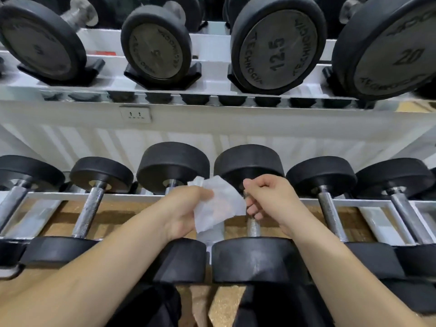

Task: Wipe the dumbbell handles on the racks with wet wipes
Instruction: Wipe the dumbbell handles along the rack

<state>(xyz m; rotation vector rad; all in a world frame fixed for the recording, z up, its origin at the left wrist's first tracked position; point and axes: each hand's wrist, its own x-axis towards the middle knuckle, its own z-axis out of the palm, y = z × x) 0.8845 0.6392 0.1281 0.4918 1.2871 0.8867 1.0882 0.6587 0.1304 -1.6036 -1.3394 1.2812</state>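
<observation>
My left hand [186, 208] grips a white wet wipe [218, 204]; my right hand [269, 199] clenches a chrome dumbbell handle [253, 226] on the lower white steel rack [132, 197], above cork flooring [118, 215].

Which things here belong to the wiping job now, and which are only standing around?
Part of the job:
- wet wipe, held by the left hand
- dumbbell handle under the right hand
- other handles on the lower rack, such as this one

Just there:
- wall socket
- 12.5 dumbbell on the upper rack
</observation>
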